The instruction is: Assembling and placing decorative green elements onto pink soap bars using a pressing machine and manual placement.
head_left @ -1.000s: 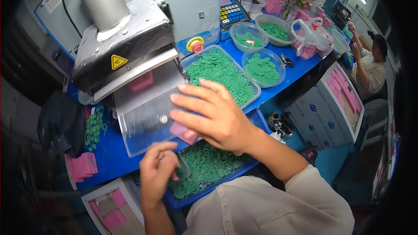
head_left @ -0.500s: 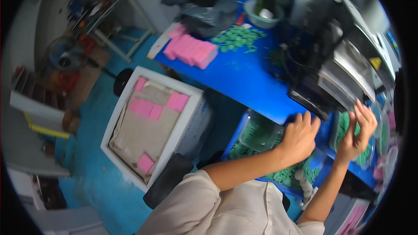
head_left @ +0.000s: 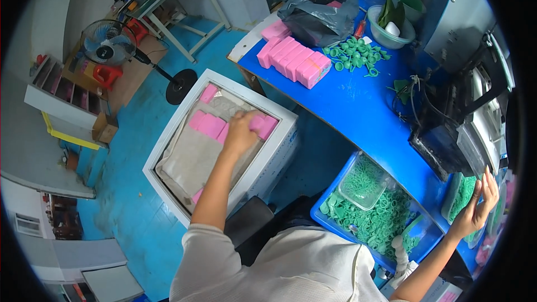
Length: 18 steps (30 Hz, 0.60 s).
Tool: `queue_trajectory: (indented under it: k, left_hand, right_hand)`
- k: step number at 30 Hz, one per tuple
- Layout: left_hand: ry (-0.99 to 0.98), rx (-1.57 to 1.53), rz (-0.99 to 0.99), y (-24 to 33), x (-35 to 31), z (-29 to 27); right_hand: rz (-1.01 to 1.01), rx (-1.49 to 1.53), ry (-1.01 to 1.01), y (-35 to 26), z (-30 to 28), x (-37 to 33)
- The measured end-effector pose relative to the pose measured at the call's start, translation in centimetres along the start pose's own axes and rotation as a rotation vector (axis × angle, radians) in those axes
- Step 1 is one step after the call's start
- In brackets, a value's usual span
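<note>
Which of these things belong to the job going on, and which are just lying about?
Seemingly in the job:
pink blocks, some at the left hand
white box around them
machine near the right hand

Seemingly just about:
fan
dark bag
leaves

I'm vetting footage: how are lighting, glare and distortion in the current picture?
Head view: black corners, edges bending toward the rim; head view: blue table bright, floor beneath it dim; head view: glossy highlights on the grey bag.
</note>
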State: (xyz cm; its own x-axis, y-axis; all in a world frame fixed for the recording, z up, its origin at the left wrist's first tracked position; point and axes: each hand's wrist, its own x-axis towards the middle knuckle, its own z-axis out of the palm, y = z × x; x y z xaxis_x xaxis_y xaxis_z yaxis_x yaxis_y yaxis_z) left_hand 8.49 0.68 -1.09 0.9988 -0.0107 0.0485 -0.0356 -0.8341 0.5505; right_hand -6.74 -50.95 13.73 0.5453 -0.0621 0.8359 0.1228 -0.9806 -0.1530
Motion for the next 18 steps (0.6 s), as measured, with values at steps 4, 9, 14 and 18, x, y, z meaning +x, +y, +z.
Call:
queue_trajectory:
  k: [4, 9, 14, 18]
  left_hand:
    - [0.033, 0.184, -0.193, -5.0, 2.9, 1.3]
    - [-0.019, 0.243, -0.262, -6.3, 5.4, 2.4]
    - [0.034, 0.189, -0.126, -6.9, 5.3, 2.2]
    - [-0.061, 0.142, -0.171, -7.0, 5.9, 0.8]
  right_hand:
    - [0.012, 0.028, -0.029, 0.4, 0.0, -0.5]
    - [0.024, 0.023, -0.027, 0.4, -0.2, -0.8]
    - [0.069, 0.013, -0.046, 0.9, 0.1, -0.2]
    - [0.031, -0.043, -0.042, 1.4, 0.1, -0.2]
